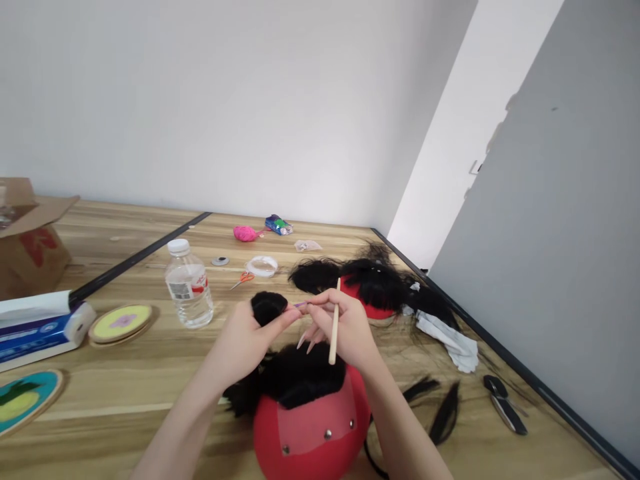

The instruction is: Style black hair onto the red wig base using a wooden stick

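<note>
My left hand (250, 337) is closed round a black hair bundle (269, 307), raised above a red head form (310, 460). A small purple thing (301, 305) shows between the fingertips of both hands. My right hand (343, 323) pinches at it and also holds a pale wooden stick (335, 333), which slants down across the fingers. Below the hands, black hair (305, 380) lies over the top of the red form. A translucent sheet (315, 420) with several metal pins covers its near side.
A second red form (370, 307) with black hair stands behind. Nearby are a white cloth (453, 340), hair strands (445, 413) and a black-handled tool (504, 405) on the right. A water bottle (190, 287), orange scissors (243, 279), embroidery hoops (123, 322) and a cardboard box (30, 257) are left.
</note>
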The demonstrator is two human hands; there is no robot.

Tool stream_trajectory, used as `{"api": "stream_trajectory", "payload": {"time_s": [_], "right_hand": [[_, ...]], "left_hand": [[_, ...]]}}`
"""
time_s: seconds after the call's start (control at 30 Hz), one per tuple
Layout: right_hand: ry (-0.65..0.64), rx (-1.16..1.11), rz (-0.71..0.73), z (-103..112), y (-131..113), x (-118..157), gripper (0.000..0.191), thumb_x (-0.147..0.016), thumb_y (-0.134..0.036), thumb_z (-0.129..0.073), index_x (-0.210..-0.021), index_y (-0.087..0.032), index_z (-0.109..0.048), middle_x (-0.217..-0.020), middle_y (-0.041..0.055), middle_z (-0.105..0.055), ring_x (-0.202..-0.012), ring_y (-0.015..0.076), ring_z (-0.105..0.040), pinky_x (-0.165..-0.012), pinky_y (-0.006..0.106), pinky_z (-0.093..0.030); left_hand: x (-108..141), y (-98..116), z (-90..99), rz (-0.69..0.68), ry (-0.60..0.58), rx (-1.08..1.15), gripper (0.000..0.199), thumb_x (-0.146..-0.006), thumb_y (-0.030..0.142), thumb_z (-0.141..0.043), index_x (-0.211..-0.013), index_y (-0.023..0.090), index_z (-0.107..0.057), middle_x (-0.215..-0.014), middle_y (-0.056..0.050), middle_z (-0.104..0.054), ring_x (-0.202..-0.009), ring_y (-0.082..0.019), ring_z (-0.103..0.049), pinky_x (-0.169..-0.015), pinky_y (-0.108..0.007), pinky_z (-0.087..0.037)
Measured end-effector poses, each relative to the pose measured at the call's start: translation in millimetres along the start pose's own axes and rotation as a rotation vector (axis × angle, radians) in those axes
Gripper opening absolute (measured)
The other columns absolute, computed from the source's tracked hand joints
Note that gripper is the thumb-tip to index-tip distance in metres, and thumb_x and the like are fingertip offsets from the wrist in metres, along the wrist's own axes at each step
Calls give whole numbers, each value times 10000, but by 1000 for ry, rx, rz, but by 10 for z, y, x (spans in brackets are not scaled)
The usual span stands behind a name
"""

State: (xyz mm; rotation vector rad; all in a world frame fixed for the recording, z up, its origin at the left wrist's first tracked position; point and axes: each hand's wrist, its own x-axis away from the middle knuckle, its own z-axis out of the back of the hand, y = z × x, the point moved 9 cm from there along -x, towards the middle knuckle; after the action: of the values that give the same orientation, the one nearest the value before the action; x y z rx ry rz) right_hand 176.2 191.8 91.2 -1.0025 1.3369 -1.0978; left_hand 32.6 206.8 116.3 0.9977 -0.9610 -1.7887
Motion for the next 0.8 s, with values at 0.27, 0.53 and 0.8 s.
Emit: {"api": "stream_trajectory", "payload": {"time_s": [0.27, 0.53, 0.8], "right_hand": [[178, 260, 279, 152, -164, -39, 143, -671, -125, -548, -723, -187, -665, -720, 23, -640, -665, 166, -564, -624, 275, -433], [-144, -541, 14, 16, 5, -102, 73, -647, -135, -542, -617, -183, -588, -616, -5, -584, -615, 124, -556, -577, 224, -454], [-478, -569, -76, -250, -134, 103, 361, -786, -249, -631, -1130, -146, -670, -1025, 139, -721, -511, 137, -611, -252, 173, -380]], "left_hand": [[-22, -71, 9, 43, 2, 204, 271, -739, 417, -692, -690, 169, -594, -533, 69, -440, -533, -101, -397, -552, -226, -353], [-85, -195, -157, 33, -58, 200, 324, -761, 450, -659, -645, 178, -526, -512, 79, -341, -488, -86, -279, -469, -224, -235], [-74, -93, -70, -22, 24, 226, 318, -762, 465, -643, -648, 180, -562, -555, 38, -484, -589, -138, -462, -578, -248, -385]]}}
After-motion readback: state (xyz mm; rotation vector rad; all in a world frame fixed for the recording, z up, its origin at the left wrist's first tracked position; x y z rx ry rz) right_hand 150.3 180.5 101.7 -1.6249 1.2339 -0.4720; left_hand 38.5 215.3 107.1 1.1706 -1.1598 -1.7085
